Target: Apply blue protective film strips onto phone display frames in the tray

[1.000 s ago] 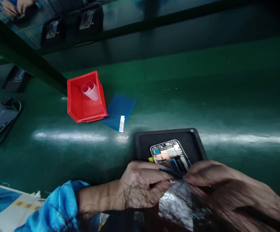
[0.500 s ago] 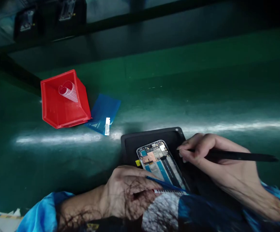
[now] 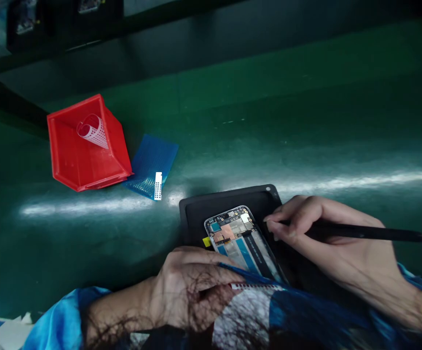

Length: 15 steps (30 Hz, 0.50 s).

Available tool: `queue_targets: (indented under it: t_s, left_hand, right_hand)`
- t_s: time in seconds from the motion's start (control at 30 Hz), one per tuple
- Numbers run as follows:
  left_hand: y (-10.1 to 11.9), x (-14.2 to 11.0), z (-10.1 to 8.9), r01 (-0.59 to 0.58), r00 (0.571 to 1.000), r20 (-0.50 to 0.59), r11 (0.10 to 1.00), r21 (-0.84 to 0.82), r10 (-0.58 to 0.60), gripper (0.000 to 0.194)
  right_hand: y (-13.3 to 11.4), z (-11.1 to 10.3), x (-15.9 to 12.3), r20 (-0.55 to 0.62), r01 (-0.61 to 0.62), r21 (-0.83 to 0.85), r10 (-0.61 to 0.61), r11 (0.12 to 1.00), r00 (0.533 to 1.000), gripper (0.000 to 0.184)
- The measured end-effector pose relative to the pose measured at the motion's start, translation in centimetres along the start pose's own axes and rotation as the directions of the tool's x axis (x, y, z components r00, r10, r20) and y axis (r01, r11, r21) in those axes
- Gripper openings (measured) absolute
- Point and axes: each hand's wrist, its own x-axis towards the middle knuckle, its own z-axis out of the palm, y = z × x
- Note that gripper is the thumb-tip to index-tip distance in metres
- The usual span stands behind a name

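An opened phone (image 3: 232,233) lies in a black tray (image 3: 196,201), its circuit board and blue strips exposed. My left hand (image 3: 189,287) is closed at the phone's lower left, gripping a blue film sheet (image 3: 256,278) that covers the phone's lower end. Along the sheet's edge runs a white strip with dark dots (image 3: 258,287). Just right of the phone, my right hand (image 3: 327,238) pinches a slim black tool (image 3: 371,232) with thumb and fingers. The tool's working tip is hidden by the fingers.
At the left stands a red bin (image 3: 87,165) with a curled dotted sheet (image 3: 94,131) inside. Beside it lies a blue film (image 3: 154,155) bearing a white dotted strip (image 3: 158,186). Black trays with parts (image 3: 26,22) rest on a shelf at the upper left.
The whole view has shifted slightly, so the bin and blue film appear farther left and higher. Both hands keep their grips, and the phone stays in the tray.
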Motion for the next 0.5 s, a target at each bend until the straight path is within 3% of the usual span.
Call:
queue_targets:
  t_s: [0.33,0.5]
  left_hand:
    - [0.13,0.03,0.16,0.011,1.000,0.010,1.000,-0.010,-0.011,0.013]
    - [0.27,0.25,0.04,-0.003,0.999,-0.045,1.000,0.020,0.004,0.010]
  right_hand:
    - [0.56,-0.10,-0.65,0.051,0.065,0.005,-0.065,0.998,0.997,0.027]
    - [0.31,-0.14,-0.70,0.014,0.047,0.009,-0.047,0.999,0.999,0.028]
